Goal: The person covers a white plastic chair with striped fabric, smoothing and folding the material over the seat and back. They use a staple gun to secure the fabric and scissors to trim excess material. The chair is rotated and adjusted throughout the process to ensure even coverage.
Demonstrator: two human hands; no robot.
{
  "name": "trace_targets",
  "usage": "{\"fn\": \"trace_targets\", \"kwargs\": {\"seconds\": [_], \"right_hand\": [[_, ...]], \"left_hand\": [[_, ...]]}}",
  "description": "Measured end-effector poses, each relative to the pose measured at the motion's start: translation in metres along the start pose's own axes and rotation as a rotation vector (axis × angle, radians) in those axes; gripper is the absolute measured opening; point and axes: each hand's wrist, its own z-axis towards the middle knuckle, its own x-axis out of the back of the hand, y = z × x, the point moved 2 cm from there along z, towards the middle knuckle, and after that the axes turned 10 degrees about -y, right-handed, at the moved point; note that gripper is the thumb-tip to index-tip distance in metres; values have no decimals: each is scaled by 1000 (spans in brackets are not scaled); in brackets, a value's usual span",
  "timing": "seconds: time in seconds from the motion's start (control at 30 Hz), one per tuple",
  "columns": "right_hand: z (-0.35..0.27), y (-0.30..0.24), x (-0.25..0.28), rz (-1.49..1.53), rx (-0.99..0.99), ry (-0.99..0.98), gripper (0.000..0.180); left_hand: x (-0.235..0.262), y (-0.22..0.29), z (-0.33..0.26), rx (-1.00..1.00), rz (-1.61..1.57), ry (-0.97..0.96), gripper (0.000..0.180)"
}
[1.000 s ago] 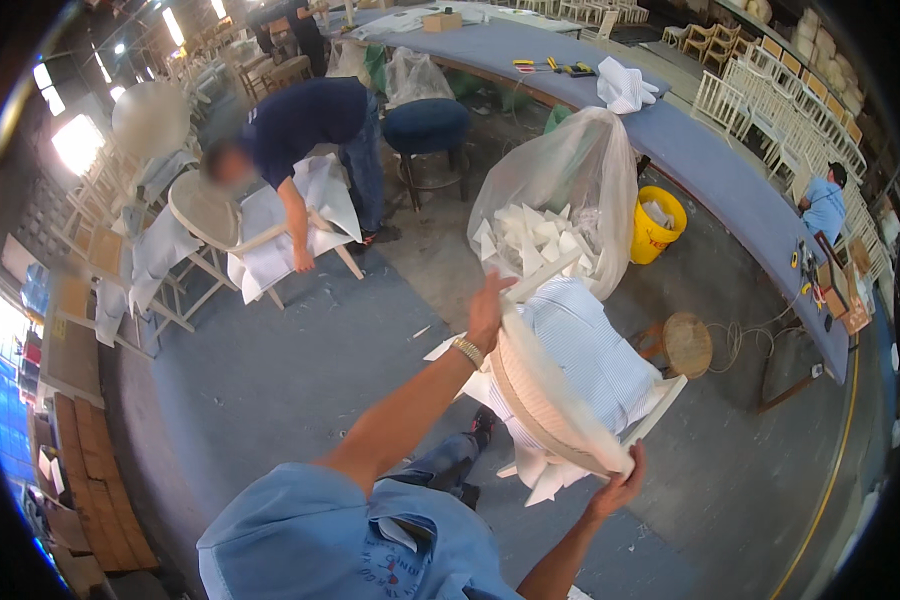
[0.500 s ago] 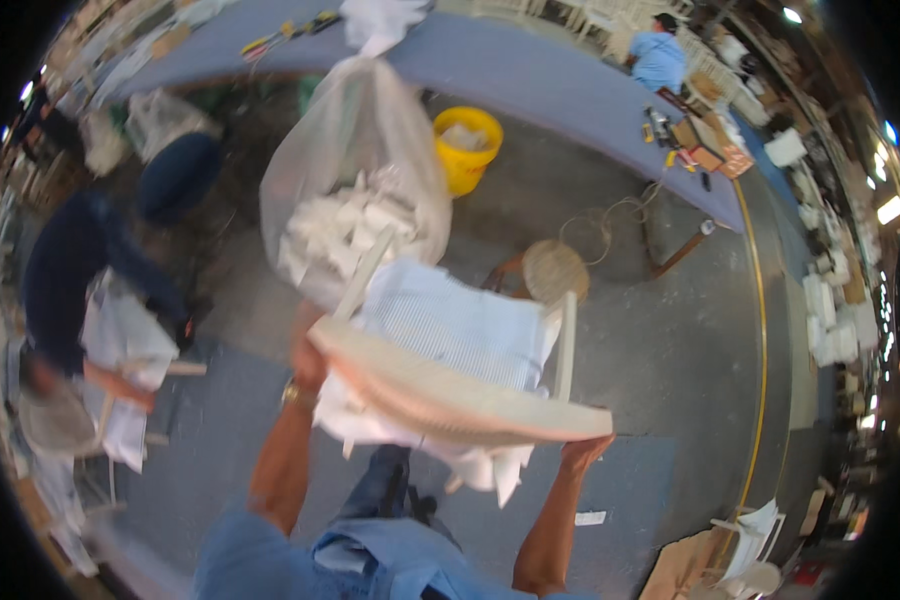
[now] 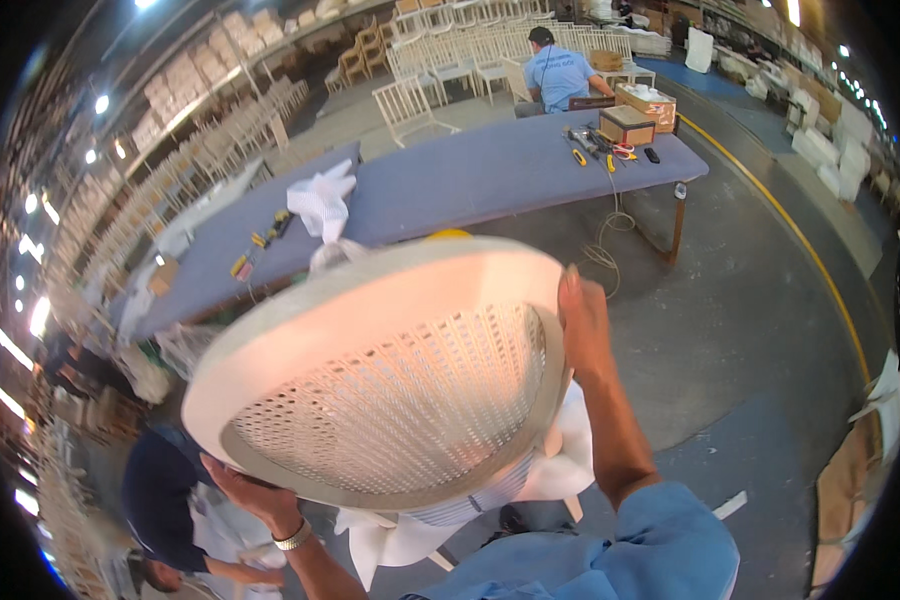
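Observation:
A pale chair with a woven cane back [image 3: 390,400] is held up close in front of me, its curved back frame tilted across the middle of the view. My left hand [image 3: 255,497], with a metal-banded watch at the wrist, grips the frame's lower left edge. At the frame's right side my right hand [image 3: 585,325] is closed round the edge. Below the back, part of a blue-and-white striped seat [image 3: 485,500] shows, with white wrapping [image 3: 565,445] hanging around it. A chair leg [image 3: 573,508] pokes out underneath; most of the seat is hidden.
Beyond the chair runs a long blue-covered table [image 3: 450,180] with hand tools [image 3: 595,150] and cardboard boxes [image 3: 630,122]. One person [image 3: 560,75] is behind it; another [image 3: 165,500] bends at lower left. A cable [image 3: 610,235] hangs down to the floor.
The chair has been raised and tipped so its cane back now faces me. Both hands have risen with it, the right one higher. My view has lifted toward the table and room.

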Motion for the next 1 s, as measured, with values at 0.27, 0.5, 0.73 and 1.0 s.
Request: {"fn": "trace_targets", "kwargs": {"seconds": [0.27, 0.5, 0.73, 1.0], "right_hand": [[173, -64, 59, 329, 412, 277, 64], [354, -102, 110, 323, 777, 226, 75], [597, -37, 112, -30, 728, 370, 81], [856, 102, 114, -280, 744, 460, 87]], "left_hand": [[-172, 80, 116, -1264, 1122, -266, 71], [-353, 40, 258, -764, 54, -170, 54], [-493, -136, 428, -584, -204, -370, 47], [-640, -358, 620, -398, 130, -367, 46]]}}
